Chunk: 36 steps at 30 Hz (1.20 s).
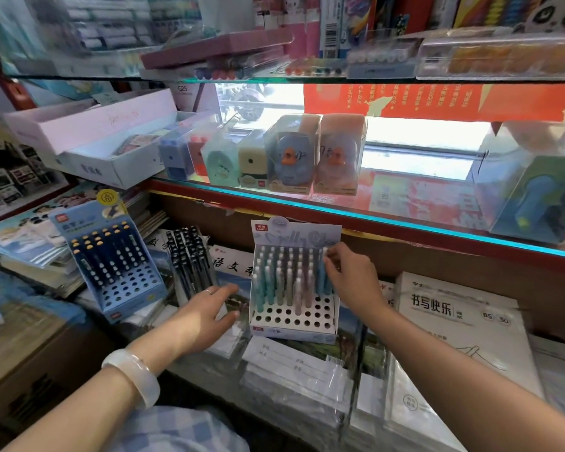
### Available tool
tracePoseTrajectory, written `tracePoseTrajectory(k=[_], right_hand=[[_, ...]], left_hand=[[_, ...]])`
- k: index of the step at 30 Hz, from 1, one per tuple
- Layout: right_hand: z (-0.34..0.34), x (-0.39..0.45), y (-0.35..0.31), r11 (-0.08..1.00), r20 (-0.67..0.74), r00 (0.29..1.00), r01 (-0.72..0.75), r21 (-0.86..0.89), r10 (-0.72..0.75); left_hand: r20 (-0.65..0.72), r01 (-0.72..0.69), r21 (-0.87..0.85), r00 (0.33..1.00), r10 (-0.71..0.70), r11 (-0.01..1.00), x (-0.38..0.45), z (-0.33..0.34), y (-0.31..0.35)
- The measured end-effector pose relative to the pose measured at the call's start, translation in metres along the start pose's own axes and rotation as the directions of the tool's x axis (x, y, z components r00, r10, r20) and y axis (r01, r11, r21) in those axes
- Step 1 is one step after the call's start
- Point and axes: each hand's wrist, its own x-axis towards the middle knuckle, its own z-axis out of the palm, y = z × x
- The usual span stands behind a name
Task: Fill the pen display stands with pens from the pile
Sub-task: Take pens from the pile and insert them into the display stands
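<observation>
Pen stands: two of them, both sitting on stacks of notebooks under the glass shelf [405,223]. White stand [293,316] is in the middle, upper rows packed with pastel pens [284,278], front two or three rows of holes mostly bare, one pinkish pen standing further forward than the rest. Blue stand [118,256] to the left has dark pens in the upper rows, and about half its holes, the lower ones, are open. Pile of dark pens [190,256] lies between the two stands, plenty left in it.

Right hand [349,278] is at the right-hand column of the white stand, fingers pinched on the top of a blue pen [323,272] there; looks like it's seating it, can't tell if it's fully down. Left hand [206,316] rests just left of the white stand beside the pile, fingers straight and slightly spread, gripping nothing.

Estimate: white stand about two thirds full, blue about half. Remaining: front rows of both. Only dark pens show in the pile, so the source of pastel ones is unclear.
</observation>
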Motion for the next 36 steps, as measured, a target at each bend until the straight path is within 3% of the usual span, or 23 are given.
tracePoseTrajectory(k=[19,22,26,36], right_hand=[[0.015,-0.008,0.015,0.977,0.189,0.971,-0.114,-0.182,0.148],[0.01,-0.012,0.014,0.978,0.169,0.976,-0.109,-0.176,0.139],[-0.001,-0.008,-0.006,0.998,0.074,0.996,-0.049,-0.046,0.053],[-0.002,-0.005,-0.018,0.981,0.117,0.992,-0.021,-0.195,0.045]], left_hand=[[-0.034,-0.039,-0.055,0.999,0.037,0.998,-0.019,-0.012,-0.004],[-0.047,-0.041,-0.084,0.998,0.037,0.996,-0.024,-0.015,-0.01],[-0.083,0.01,-0.179,0.996,-0.025,0.984,-0.032,-0.023,-0.02],[-0.101,0.032,-0.259,0.993,-0.06,0.965,-0.041,-0.026,-0.029]])
